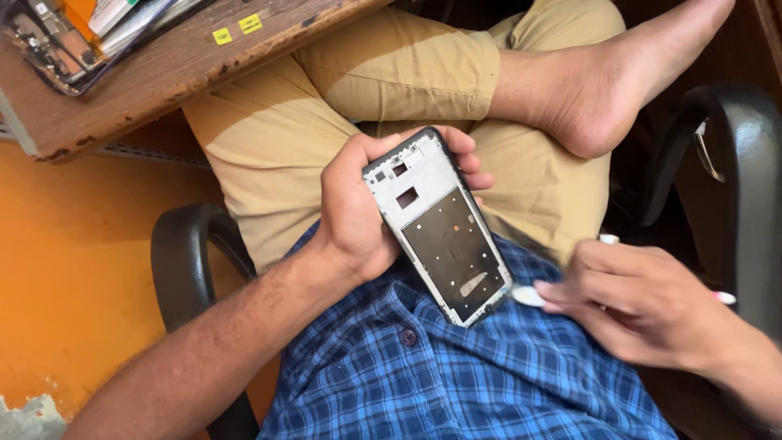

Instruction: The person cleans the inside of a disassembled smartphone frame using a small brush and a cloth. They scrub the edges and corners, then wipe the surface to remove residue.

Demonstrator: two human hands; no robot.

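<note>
My left hand (pixel 354 208) grips a bare phone frame (pixel 436 224), a silver and black chassis with cut-outs near its top, held tilted over my lap. My right hand (pixel 643 301) is blurred at the lower right corner of the frame. It pinches a small white tool (pixel 528 295) whose flat end touches the frame's lower edge. A pale pink tip (pixel 725 298) sticks out on the far side of that hand.
I sit cross-legged in a black armchair, armrests at left (pixel 183 261) and right (pixel 733 163). A worn wooden desk edge (pixel 163 73) lies at the upper left with a dismantled phone (pixel 49 45) and papers on it. My bare foot (pixel 603 90) rests at upper right.
</note>
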